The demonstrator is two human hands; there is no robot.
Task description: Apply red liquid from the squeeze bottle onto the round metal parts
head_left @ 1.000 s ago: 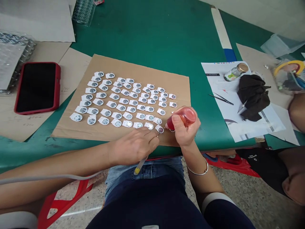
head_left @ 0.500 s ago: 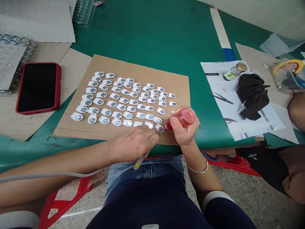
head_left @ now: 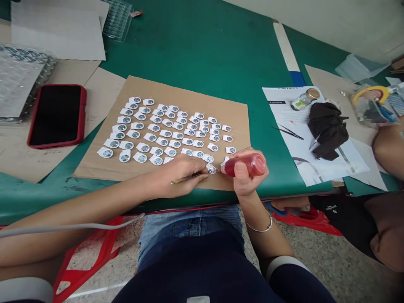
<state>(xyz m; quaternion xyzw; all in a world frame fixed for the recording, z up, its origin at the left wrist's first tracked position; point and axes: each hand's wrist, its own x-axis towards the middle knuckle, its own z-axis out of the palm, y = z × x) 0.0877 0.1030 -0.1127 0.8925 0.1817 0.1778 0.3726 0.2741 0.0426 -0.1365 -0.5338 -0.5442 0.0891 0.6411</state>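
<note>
Several small white tabs with round dark-patterned discs lie in rows on a brown cardboard sheet. My left hand rests low over the front rows, its fingers closed on a thin yellowish stick-like tool. The tool's far end is near one disc at the front right. My right hand is wrapped round a red squeeze bottle, which lies tilted sideways with its nozzle pointing left beside that same disc. Whether the nozzle touches the disc is too small to tell.
A red-cased phone lies at the left by a bubbled plastic tray. On white paper at the right are tweezers, a glass jar and a dark cloth. Another person's arm is at the far right.
The view has shifted slightly. The stick in my left hand has swung from pointing down to lying nearly level. The red bottle is tipped flatter, its base further right.
</note>
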